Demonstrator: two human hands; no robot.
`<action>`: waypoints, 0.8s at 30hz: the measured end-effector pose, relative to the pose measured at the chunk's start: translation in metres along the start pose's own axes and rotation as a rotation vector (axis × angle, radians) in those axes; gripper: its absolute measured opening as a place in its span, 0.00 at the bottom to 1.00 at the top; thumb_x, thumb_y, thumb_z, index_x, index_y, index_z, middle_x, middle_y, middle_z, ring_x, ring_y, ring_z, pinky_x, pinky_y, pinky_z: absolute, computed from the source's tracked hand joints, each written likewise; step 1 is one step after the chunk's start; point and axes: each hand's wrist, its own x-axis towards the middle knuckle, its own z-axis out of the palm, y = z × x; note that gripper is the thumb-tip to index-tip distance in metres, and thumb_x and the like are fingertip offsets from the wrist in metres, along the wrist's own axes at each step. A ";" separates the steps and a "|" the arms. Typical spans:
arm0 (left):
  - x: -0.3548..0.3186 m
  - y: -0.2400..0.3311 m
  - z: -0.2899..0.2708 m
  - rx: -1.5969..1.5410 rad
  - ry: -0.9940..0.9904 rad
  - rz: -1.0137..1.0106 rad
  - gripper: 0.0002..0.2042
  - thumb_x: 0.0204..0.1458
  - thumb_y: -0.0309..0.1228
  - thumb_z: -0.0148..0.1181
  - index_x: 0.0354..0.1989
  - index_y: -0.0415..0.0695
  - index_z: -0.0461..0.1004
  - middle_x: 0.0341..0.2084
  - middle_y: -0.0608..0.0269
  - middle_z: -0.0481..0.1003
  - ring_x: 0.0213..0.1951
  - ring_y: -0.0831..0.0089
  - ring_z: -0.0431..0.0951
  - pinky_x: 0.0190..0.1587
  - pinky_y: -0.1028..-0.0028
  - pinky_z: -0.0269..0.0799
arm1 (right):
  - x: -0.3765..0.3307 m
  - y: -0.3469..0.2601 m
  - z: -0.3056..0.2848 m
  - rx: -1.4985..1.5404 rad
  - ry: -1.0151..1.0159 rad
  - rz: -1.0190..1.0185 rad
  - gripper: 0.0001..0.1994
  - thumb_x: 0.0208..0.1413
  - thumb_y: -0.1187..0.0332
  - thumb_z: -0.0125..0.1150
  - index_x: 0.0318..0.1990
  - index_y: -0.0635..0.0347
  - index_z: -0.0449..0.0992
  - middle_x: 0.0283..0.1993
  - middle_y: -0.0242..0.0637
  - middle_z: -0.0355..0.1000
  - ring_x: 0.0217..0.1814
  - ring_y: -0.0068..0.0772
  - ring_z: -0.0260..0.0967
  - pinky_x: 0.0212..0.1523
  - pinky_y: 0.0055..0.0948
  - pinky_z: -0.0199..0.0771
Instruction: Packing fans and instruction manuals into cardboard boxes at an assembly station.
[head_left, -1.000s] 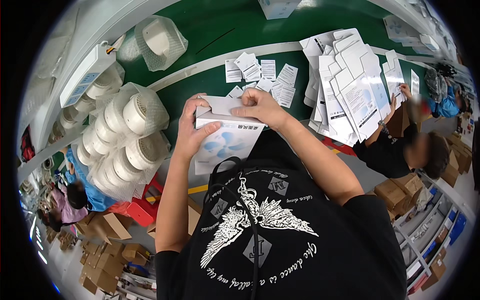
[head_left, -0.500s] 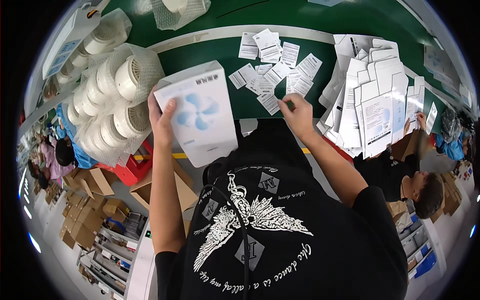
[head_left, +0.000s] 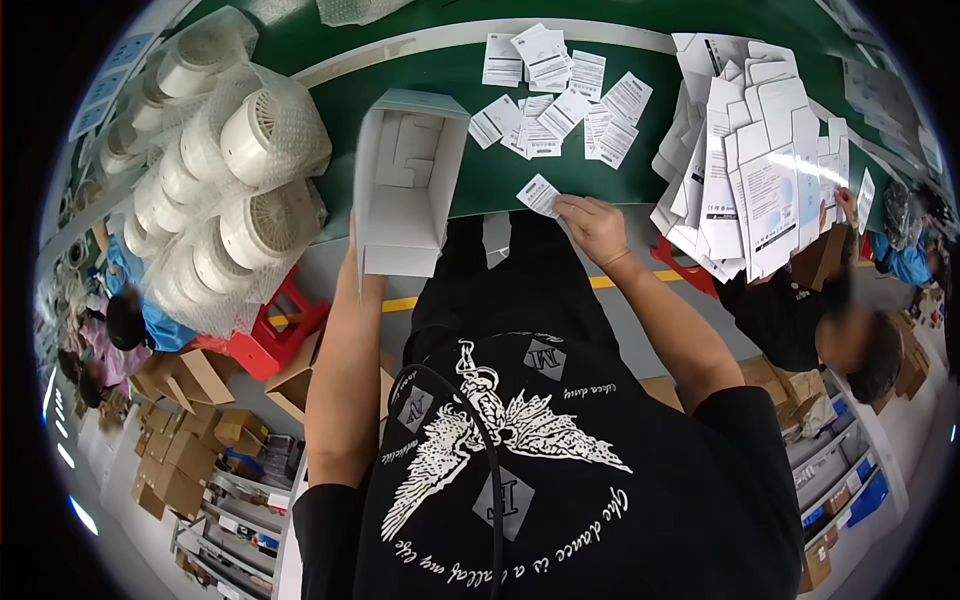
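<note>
A white carton (head_left: 412, 180) is tipped so its open end faces me, showing a hollow inside with folded flaps at its bottom. My left hand (head_left: 351, 242) grips it from the left and is mostly hidden behind the carton wall. At the table's near edge, my right hand (head_left: 596, 230) pinches the corner of a small printed leaflet (head_left: 538, 194) between thumb and fingers. More such leaflets (head_left: 565, 112) lie loosely scattered just beyond it on the green table (head_left: 400, 78).
White fan units (head_left: 250, 140) in bubble wrap are heaped at the left. A stack of flattened white cartons (head_left: 765, 190) lies at the right, near another person (head_left: 800, 325). A red stool (head_left: 275, 340) and brown cardboard boxes (head_left: 180, 450) stand on the floor.
My left hand has turned the carton from its printed face to its open end. My right hand has drawn one leaflet away from the others, toward the table's near edge.
</note>
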 end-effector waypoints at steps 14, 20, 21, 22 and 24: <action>-0.071 0.015 0.027 0.680 0.189 -0.059 0.27 0.69 0.51 0.54 0.66 0.42 0.71 0.47 0.56 0.82 0.41 0.66 0.83 0.42 0.66 0.83 | 0.146 -0.196 -0.041 0.386 0.111 0.202 0.09 0.58 0.72 0.75 0.45 0.62 0.83 0.33 0.38 0.78 0.23 0.23 0.69 0.26 0.23 0.72; -0.096 0.111 0.097 0.938 0.299 0.355 0.22 0.68 0.47 0.60 0.53 0.36 0.79 0.36 0.62 0.81 0.33 0.78 0.76 0.37 0.75 0.74 | 0.271 -0.151 -0.053 0.163 0.330 0.121 0.18 0.54 0.66 0.74 0.51 0.61 0.81 0.41 0.41 0.80 0.32 0.34 0.76 0.35 0.35 0.79; -0.102 0.130 0.124 0.924 0.185 0.439 0.21 0.67 0.45 0.61 0.51 0.35 0.80 0.35 0.63 0.80 0.33 0.78 0.76 0.38 0.77 0.74 | 0.307 -0.135 -0.051 0.026 0.380 0.068 0.21 0.54 0.66 0.74 0.54 0.60 0.80 0.46 0.42 0.79 0.40 0.38 0.77 0.42 0.39 0.80; -0.106 0.146 0.154 1.061 0.098 0.505 0.21 0.65 0.45 0.62 0.51 0.36 0.80 0.35 0.62 0.81 0.35 0.75 0.78 0.40 0.74 0.75 | 0.345 -0.121 -0.045 -0.109 0.426 0.016 0.23 0.54 0.67 0.73 0.58 0.58 0.78 0.52 0.44 0.79 0.48 0.41 0.79 0.49 0.43 0.81; -0.103 0.164 0.213 1.197 0.014 0.581 0.22 0.64 0.46 0.64 0.51 0.36 0.80 0.35 0.61 0.82 0.36 0.72 0.80 0.42 0.72 0.75 | 0.418 -0.109 -0.030 -0.301 0.422 0.031 0.31 0.53 0.57 0.74 0.65 0.52 0.74 0.68 0.48 0.69 0.65 0.56 0.69 0.60 0.48 0.79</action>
